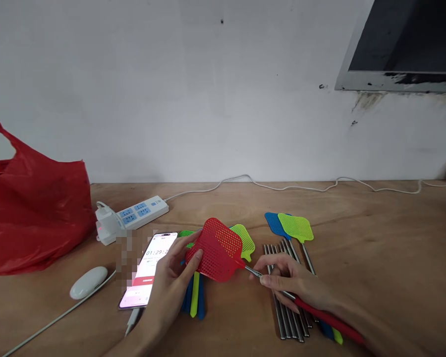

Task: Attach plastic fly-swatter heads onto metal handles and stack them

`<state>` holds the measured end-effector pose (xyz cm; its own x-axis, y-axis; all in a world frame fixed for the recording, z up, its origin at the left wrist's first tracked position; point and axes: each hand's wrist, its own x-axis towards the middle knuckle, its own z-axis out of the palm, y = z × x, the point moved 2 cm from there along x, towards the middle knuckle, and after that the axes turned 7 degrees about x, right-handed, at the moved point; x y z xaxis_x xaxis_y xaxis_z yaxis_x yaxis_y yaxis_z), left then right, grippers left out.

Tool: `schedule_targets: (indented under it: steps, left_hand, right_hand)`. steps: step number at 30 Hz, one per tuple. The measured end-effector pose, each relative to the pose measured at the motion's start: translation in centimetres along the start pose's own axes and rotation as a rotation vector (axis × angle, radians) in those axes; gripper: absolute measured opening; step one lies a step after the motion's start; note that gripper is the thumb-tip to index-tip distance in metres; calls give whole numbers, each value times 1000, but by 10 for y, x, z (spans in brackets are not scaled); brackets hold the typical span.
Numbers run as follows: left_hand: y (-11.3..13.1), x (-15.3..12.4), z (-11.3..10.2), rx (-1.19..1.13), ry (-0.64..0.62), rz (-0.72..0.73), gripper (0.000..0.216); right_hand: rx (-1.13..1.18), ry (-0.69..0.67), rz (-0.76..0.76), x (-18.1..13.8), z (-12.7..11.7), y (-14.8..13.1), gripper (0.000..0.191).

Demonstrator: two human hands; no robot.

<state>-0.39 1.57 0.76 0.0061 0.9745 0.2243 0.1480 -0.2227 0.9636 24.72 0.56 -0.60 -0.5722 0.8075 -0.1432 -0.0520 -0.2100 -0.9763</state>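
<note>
Together, the left hand (pixel 176 270) pinches the red fly swatter (pixel 218 250) head's left edge while the right hand (pixel 293 280) grips its metal shaft, just right, above the bench (pixel 375 238).

Left hand (pixel 171 282) gripped the red fly swatter (pixel 217 250) head; right hand (pixel 295 282) pinched its metal rod above the wooden table (pixel 375 248).

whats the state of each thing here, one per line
red fly swatter: lifted off the table, head in left hand, metal rod pinched by right hand
phone: flat, screen lit, timer showing, cable plugged in
power strip: lying flat, white charger plugged in
metal rods: lying side by side
blue and green swatters: lying overlapped
red bag: slumped, mouth open
</note>
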Motion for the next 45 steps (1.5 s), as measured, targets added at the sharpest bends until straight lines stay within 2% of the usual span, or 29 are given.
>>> schedule_targets:
  steps: [8,17,24,28,32,35,40,43,45]
  left_hand:
    - [-3,-4,5,-156,-59,5,41]
    - [-11,-7,8,-197,-36,7,38]
    - [1,-7,13,-84,-59,9,46]
    - [3,-13,16,32,-27,74,56]
    - [0,-16,13,111,35,125,45]
    - [1,-15,12,178,-94,96,31]
    - [12,-20,19,429,-366,137,45]
    - [15,-25,22,527,-456,164,47]
    - [14,-28,23,551,-465,132,38]
  right_hand:
    - [-7,27,-28,-3,3,6,38]
    - [11,4,-64,-1,4,9,36]
    - [80,41,-54,0,3,8,37]
    - [256,175,-68,3,4,0,40]
    - [441,388,-99,3,1,-8,36]
    - [532,454,-141,1,-1,-8,33]
    - [571,444,-264,1,0,-6,26]
    - [523,419,-305,1,3,-6,25]
    - [493,396,-315,2,6,-6,25]
